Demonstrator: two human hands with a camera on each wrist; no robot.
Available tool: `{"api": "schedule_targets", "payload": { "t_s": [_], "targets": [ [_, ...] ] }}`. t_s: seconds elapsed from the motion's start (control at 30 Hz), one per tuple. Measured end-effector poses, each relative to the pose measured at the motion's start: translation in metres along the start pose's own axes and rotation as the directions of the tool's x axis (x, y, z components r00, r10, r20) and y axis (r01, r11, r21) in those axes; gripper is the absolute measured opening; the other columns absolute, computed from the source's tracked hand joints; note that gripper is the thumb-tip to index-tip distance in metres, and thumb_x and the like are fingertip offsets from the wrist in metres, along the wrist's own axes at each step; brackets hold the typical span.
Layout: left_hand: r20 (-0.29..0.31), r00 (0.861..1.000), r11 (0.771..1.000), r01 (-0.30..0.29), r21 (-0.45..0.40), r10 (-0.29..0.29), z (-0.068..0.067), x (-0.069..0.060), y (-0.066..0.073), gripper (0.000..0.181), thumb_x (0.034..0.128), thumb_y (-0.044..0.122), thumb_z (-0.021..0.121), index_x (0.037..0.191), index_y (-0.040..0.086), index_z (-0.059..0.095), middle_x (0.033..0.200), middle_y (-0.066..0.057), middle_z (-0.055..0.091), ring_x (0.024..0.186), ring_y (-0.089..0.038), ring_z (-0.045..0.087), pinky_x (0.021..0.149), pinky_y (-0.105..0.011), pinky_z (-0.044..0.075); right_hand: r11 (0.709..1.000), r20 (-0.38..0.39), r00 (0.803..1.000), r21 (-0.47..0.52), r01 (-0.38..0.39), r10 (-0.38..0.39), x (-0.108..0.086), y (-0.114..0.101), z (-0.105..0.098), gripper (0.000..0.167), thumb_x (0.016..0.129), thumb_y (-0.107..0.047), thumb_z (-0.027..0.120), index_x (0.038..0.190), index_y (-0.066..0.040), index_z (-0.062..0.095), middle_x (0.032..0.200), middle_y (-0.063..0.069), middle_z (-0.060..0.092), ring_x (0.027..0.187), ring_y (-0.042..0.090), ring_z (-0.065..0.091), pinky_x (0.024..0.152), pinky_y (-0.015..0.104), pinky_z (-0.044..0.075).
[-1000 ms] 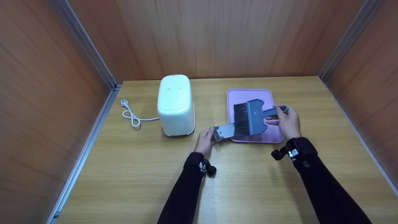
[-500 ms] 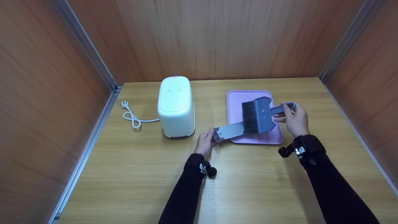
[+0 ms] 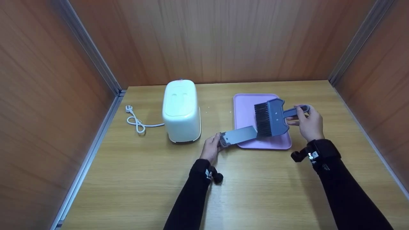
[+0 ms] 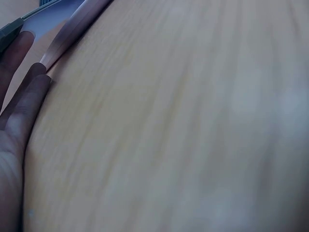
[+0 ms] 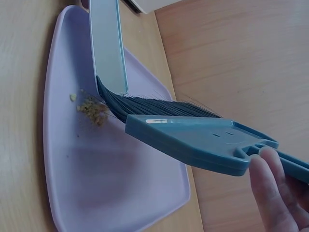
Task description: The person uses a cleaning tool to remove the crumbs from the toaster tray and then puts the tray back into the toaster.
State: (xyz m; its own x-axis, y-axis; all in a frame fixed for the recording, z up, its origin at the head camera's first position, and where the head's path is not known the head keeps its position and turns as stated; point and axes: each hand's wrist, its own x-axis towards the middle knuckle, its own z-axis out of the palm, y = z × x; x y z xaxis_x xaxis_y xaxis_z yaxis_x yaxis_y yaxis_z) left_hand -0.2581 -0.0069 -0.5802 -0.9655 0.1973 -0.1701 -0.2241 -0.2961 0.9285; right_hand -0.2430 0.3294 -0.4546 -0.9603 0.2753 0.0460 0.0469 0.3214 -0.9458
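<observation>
My left hand (image 3: 210, 148) grips the slotted end of a narrow grey-blue crumb tray (image 3: 240, 135), which slants out over the front of a purple tray (image 3: 243, 111). By its looped handle, my right hand (image 3: 310, 126) holds a blue hand brush (image 3: 278, 117) with dark bristles. The bristle tips touch the far end of the crumb tray and bend against it in the right wrist view. Below them, a small heap of yellowish crumbs (image 5: 94, 110) lies on the purple tray. The left wrist view catches only part of the left fingers (image 4: 29, 104).
A white toaster (image 3: 181, 111) with its lid on stands left of the purple tray. Its white cord (image 3: 139, 123) lies looped on the wooden table (image 3: 143, 179), plug at the far left. Wood-grain panels (image 3: 207, 38) enclose the back and sides.
My right hand has moved to the right with the brush, drawing the bristles along the crumb tray to its far end. The left hand and crumb tray have stayed nearly in place.
</observation>
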Motion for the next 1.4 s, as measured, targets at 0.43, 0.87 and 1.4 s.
{"api": "schedule_targets", "payload": {
  "t_s": [0.43, 0.87, 1.4],
  "targets": [
    [-0.011, 1.0, 1.0, 0.001, 0.028, -0.001, 0.001, 0.001, 0.0, 0.047, 0.1183, 0.02, 0.038, 0.146, -0.016, 0.051, 0.145, -0.031, 0.06, 0.136, -0.038, 0.06, 0.112, -0.041, 0.052, 1.0, -0.029, 0.999, -0.022, 0.013, -0.014, 0.002, 0.002, -0.002, 0.044, 0.117, -0.028, 0.04, 0.147, 0.002, 0.052, 0.123, 0.014, 0.065, 0.094, 0.016, 0.077, 0.085, 0.029, 0.063],
    [-0.021, 1.0, 1.0, -0.004, 0.026, 0.004, 0.0, 0.0, -0.002, 0.048, 0.1185, 0.022, 0.038, 0.143, -0.017, 0.053, 0.14, -0.031, 0.063, 0.129, -0.032, 0.065, 0.108, -0.039, 0.055, 0.98, -0.112, 0.993, 0.193, 0.056, -0.035, 0.007, -0.004, -0.006, 0.029, 0.114, -0.019, 0.05, 0.133, 0.0, 0.059, 0.112, 0.005, 0.066, 0.083, 0.011, 0.077, 0.08, 0.027, 0.064],
    [-0.031, 1.0, 1.0, 0.003, 0.016, -0.003, 0.0, -0.001, 0.0, 0.046, 0.118, 0.021, 0.04, 0.142, -0.016, 0.054, 0.135, -0.029, 0.067, 0.118, -0.026, 0.069, 0.104, -0.037, 0.057, 0.871, -0.002, 0.975, 0.449, -0.197, 0.222, 0.006, -0.008, 0.044, 0.032, 0.115, -0.024, 0.048, 0.138, -0.003, 0.055, 0.109, 0.011, 0.073, 0.091, 0.019, 0.079, 0.09, 0.032, 0.063]
  ]
}}
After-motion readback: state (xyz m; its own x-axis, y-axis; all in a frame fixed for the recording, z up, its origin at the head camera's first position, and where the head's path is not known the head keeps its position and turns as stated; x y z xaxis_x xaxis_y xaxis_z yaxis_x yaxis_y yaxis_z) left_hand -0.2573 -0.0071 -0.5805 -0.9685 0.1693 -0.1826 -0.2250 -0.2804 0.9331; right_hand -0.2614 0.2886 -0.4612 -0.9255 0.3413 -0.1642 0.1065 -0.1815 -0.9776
